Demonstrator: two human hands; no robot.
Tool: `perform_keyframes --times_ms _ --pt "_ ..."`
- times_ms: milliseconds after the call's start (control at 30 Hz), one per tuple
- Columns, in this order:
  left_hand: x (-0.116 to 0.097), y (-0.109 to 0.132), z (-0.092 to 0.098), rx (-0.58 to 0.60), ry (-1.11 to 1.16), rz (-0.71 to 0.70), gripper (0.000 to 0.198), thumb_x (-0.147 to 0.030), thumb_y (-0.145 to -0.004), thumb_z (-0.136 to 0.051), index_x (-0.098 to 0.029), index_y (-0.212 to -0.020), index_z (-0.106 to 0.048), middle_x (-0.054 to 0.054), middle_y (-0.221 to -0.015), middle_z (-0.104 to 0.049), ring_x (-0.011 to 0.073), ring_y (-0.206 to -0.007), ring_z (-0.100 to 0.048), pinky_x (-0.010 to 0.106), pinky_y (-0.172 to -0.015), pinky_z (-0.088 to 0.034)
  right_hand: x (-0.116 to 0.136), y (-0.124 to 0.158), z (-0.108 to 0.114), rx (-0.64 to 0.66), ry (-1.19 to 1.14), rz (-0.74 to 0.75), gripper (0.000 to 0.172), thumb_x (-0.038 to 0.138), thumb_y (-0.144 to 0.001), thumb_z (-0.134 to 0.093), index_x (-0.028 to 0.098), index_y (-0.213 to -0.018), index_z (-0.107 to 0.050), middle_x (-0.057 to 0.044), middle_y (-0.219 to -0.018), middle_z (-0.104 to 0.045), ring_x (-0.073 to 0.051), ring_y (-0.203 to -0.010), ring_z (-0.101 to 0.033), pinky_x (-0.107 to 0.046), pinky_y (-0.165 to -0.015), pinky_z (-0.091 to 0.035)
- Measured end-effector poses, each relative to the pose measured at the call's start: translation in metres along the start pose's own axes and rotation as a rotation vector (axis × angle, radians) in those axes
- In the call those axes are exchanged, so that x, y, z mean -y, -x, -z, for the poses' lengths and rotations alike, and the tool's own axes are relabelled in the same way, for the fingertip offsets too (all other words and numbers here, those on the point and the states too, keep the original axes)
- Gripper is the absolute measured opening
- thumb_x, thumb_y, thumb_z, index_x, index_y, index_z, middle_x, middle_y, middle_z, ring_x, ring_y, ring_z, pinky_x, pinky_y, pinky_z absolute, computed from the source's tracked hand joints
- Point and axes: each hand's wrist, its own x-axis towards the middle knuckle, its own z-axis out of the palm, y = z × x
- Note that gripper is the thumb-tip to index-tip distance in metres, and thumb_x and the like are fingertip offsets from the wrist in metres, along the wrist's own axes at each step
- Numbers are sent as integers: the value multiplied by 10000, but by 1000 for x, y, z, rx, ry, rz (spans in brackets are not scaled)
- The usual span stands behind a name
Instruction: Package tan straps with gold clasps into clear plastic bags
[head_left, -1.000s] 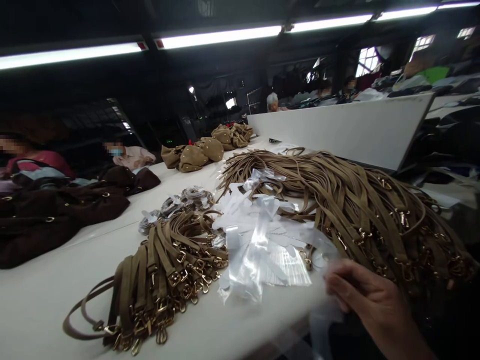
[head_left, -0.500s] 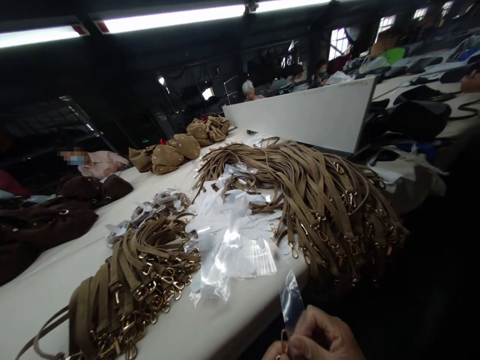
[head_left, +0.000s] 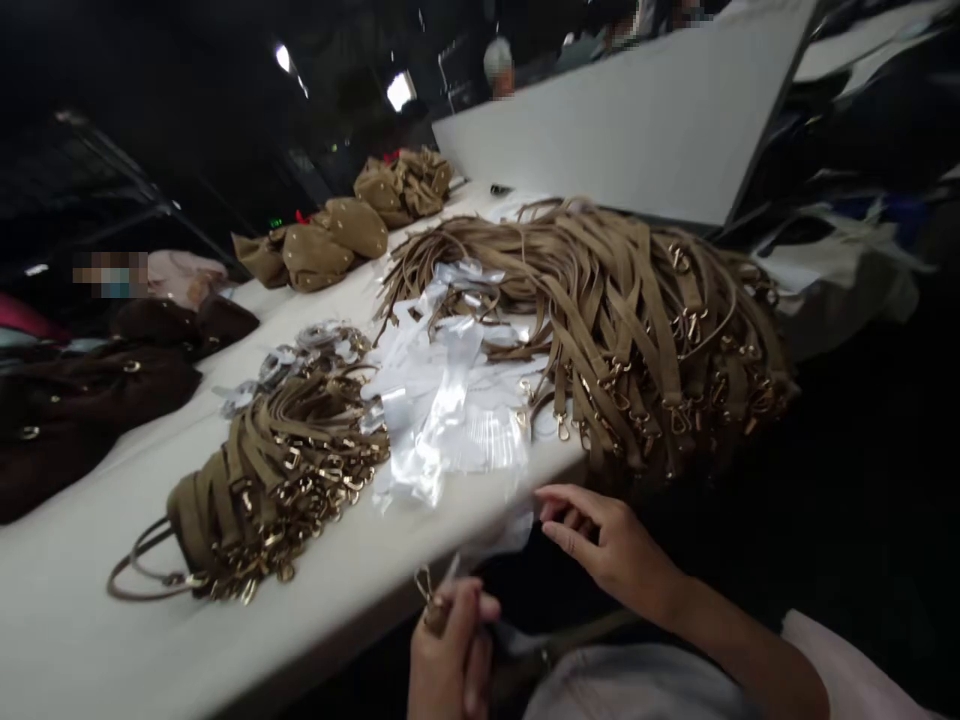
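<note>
My left hand (head_left: 450, 650) is closed around the end of a strap, near the table's front edge. The strap's gold snap hook (head_left: 427, 585) sticks up above the fingers, beside a thin pale strip. Off the table edge to the right, my right hand (head_left: 611, 545) has its index finger stretched out and the others loosely bent, with no object visible in it. Its fingertips are close to a piece of clear plastic (head_left: 514, 530) hanging at the edge; contact is unclear. A length of olive-brown strap (head_left: 592, 630) runs low behind the lap.
Clear plastic sleeves (head_left: 491, 440) lie mid-table on the white surface. A large heap of straps (head_left: 622, 310) hangs over the right edge; a smaller bundle of straps (head_left: 255, 470) lies left. Tan bags (head_left: 337, 240), dark brown bags (head_left: 75, 420) and a white board (head_left: 600, 130) stand beyond.
My hands were together at a clear plastic sleeve and a metal clasp; now they are apart, the right one open. The view has tilted downward, showing more of the forearms.
</note>
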Motion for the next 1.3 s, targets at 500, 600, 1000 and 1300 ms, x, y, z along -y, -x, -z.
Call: perform_keyframes --times_ms 500,600,1000,1300 --pt "50 -7 -4 -68 -54 -129 401 -396 -744 -783 -111 -999 -666 138 -953 -745 -21 -374 -337 143 -370 -221 -58 71 -52 276 -559 -400 397 478 -709 -799 121 -611 -654 10 -592 -580 -85 -549 -475 -205 -520 -358" --pt "73 4 -1 -43 -107 -60 457 -424 -718 -790 -108 -1021 -658 99 -874 -725 -9 -399 -340 150 -392 -247 -63 71 -56 214 -604 -467 491 522 -636 -840 135 -555 -549 44 -527 -501 -67 -521 -406 -200 -495 -298" --pt "105 10 2 -171 -174 9 421 -376 -703 -801 -126 -1006 -650 9 -726 -663 22 -410 -384 155 -383 -301 -71 73 -73 255 -480 -392 399 498 -848 -654 107 -867 -733 -69 -824 -701 -158 -762 -620 -249 -680 -486" --pt "93 -9 28 -297 89 10 381 -306 -620 -871 -112 -895 -692 40 -689 -706 -21 -368 -367 116 -391 -278 21 80 8 629 -423 103 267 282 -976 -538 238 -1204 -671 -42 -952 -726 -138 -863 -688 -213 -821 -544"
